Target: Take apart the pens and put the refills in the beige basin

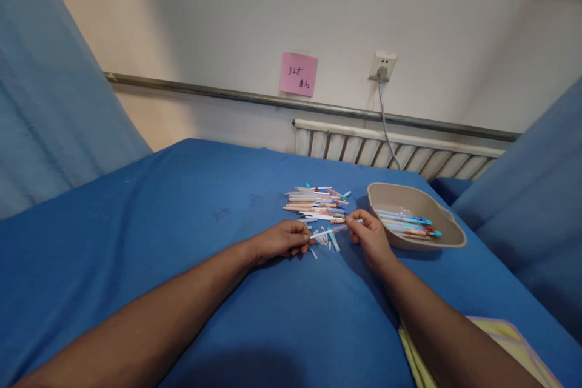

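Observation:
Between my two hands is a thin white and clear pen refill, held nearly level. The fingertips of my left hand pinch its left end. My right hand closes thumb and fingers on its right end. Just beneath it lie several small white pen tips and a light blue pen barrel on the blue cloth. Beyond my hands is a pile of pen parts, with beige, white and blue barrels side by side.
To the right of my right hand, a beige plastic basin holds several blue and brown pens. A yellow cloth lies near my right forearm. A radiator, a rail and a plugged-in cable are at the wall; blue curtains hang on both sides.

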The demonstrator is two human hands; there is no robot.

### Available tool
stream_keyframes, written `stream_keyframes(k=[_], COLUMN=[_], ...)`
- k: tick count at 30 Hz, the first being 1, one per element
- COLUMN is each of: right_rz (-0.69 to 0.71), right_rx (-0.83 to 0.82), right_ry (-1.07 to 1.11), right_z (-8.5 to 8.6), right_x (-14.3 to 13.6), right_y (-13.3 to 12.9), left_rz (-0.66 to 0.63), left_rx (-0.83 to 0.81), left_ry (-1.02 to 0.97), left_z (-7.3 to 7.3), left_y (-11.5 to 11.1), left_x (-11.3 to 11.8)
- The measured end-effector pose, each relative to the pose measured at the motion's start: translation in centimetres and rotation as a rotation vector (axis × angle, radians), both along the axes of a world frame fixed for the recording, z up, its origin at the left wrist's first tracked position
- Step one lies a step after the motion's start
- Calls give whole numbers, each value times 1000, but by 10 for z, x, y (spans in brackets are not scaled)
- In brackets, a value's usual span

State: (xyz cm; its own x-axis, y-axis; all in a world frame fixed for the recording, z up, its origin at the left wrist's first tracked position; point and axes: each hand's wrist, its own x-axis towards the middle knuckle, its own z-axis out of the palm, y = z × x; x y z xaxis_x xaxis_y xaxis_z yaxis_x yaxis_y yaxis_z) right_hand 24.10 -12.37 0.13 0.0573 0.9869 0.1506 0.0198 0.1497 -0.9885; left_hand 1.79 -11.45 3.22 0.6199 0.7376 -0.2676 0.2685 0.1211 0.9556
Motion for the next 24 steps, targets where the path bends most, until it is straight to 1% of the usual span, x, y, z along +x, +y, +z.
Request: stream_keyframes(k=[3,5,9,11,13,15,19,24], right_rz=[49,95,175,193,205,220,265,343], right_rx=[-9,-9,11,19,25,32,43,30], right_ry=[-43,-79,-95,-91,-96,-112,-153,-206], right_z=[3,4,3,2,0,-1,-3,-7], right_x=[-4,-7,-14,-14,-14,-12,-10,-9], right_y=[-2,-4,-6,-6,-6,-6,-6,-7], left_rz=[-8,11,70,59,29,-2,-55,-63], left_rx=[-9,-33,-163,-225,-252,-236,-149,-121], left_ry=[-7,-41,-114,-135,-164,-178,-137,-137], left_z=[0,1,2,3,3,2,0,-2], left_y=[-1,-1,-2,-1,-1,-1,0,0], left_x=[1,2,3,2,0,-3,-5,-6])
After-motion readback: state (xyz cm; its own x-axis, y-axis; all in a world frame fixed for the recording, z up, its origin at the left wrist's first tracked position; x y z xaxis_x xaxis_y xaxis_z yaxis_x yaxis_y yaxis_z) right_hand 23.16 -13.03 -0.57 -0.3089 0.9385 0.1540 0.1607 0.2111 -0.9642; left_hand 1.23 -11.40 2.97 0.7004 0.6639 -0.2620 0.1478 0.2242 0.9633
